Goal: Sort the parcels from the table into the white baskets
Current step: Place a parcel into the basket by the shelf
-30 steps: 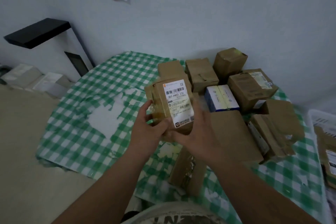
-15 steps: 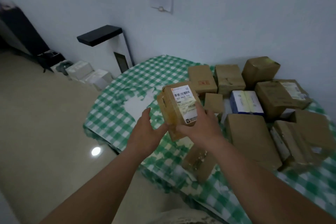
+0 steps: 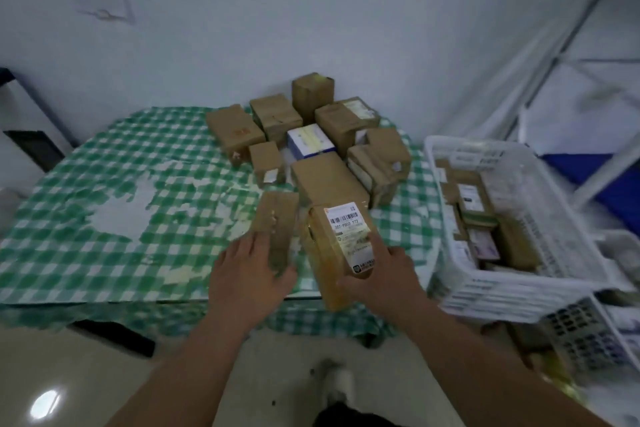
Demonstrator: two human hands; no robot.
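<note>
My right hand (image 3: 382, 279) grips a brown cardboard parcel with a white barcode label (image 3: 341, 246), held upright over the table's near edge. My left hand (image 3: 247, 276) lies with straight fingers on a flat brown parcel (image 3: 277, 225) that rests on the green checked tablecloth (image 3: 104, 184). Several more brown boxes and a blue-and-white box (image 3: 310, 144) are piled at the far middle of the table. A white basket (image 3: 519, 218) stands to the right of the table with several parcels inside.
A second white basket (image 3: 588, 336) sits lower at the right, below the first. White metal shelving (image 3: 571, 62) rises behind the baskets. The wall is close behind the table. Bare floor lies in front of the table, where my shoe (image 3: 334, 385) shows.
My left hand has let go of the labelled parcel and now rests on the flat parcel on the table. My right hand alone holds the labelled parcel. The view has swung right, showing the baskets.
</note>
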